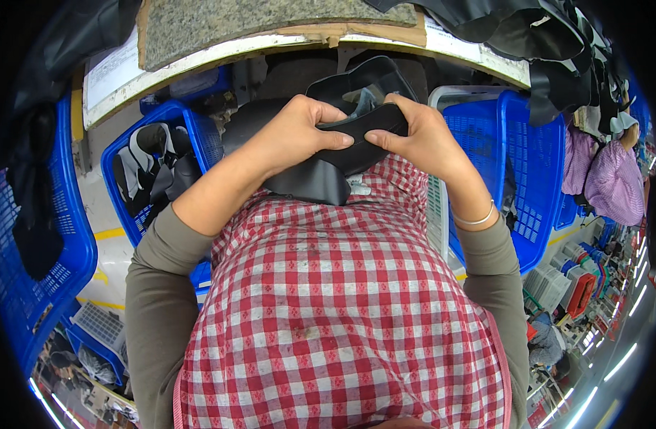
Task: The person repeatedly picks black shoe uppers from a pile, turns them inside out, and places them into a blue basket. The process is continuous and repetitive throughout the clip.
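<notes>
You pinch a black piece (360,148), left hand (306,132) at nine o'clock, right hand (424,136) at three. Its edge runs between both.

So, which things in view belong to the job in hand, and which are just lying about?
In hand:
- black piece, pinched by left hand and right hand

Lying about, apparently:
- stone slab
- blue basket of black and white pieces
- blue baskets at right
</notes>
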### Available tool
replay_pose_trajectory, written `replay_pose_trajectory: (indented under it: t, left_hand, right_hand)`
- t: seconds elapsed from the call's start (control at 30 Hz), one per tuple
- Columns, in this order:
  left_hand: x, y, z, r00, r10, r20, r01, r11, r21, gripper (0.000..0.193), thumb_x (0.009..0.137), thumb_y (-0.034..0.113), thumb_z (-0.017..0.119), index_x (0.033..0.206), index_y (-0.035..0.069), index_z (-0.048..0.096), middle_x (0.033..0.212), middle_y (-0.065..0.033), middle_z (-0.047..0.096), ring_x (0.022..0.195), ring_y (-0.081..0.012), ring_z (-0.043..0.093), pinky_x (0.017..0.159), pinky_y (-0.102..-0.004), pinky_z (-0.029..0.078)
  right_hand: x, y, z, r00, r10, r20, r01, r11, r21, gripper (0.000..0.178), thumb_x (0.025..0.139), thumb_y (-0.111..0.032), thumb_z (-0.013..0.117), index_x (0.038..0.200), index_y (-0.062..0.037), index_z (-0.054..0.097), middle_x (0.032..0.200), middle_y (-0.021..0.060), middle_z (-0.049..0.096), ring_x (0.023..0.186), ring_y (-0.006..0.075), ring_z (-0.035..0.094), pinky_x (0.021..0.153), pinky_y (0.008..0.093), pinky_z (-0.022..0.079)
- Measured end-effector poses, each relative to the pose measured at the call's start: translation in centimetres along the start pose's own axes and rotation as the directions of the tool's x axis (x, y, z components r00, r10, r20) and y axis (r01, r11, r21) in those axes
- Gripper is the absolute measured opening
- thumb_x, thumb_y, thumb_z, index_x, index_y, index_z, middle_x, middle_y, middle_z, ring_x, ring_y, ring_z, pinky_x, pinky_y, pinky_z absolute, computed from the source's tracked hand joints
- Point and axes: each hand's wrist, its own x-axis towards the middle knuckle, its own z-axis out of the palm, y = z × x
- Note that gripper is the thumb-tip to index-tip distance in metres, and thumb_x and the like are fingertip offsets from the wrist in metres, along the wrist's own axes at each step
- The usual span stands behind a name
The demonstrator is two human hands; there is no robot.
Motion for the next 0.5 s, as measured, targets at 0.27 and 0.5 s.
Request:
replay_pose_trajectory:
  t: [0.27, 0.5]
  left_hand:
    - [-0.1, -0.4, 1.6, 0.976, 0.142, -0.163, -0.102, 0.968, 0.228, 0.020, 0.088, 0.002, 0.079, 0.106, -0.005, 0.078, 0.092, -0.0044, 0.077, 0.084, -0.0089, 0.068, 0.079, -0.0275, 0.055]
    - [0.9, -1.2, 1.8, 0.952, 0.273, -0.137, -0.257, 0.958, 0.127, 0.036, 0.087, -0.002, 0.079, 0.123, -0.003, 0.074, 0.111, -0.0078, 0.077, 0.099, -0.0117, 0.069, 0.090, -0.0285, 0.056]
  right_hand:
    - [-0.4, 0.0, 0.0, 0.999, -0.025, -0.027, 0.024, 0.999, -0.041, 0.042, 0.083, -0.025, 0.085, 0.117, -0.0046, 0.071, 0.089, 0.0196, 0.074, 0.085, 0.0397, 0.073, 0.077, 0.0440, 0.056]
    - [-0.7, 1.5, 0.1, 0.984, -0.079, -0.159, 0.108, 0.977, 0.182, 0.034, 0.088, -0.017, 0.083, 0.114, -0.0043, 0.065, 0.087, 0.0082, 0.069, 0.086, 0.0218, 0.070, 0.080, 0.0346, 0.055]
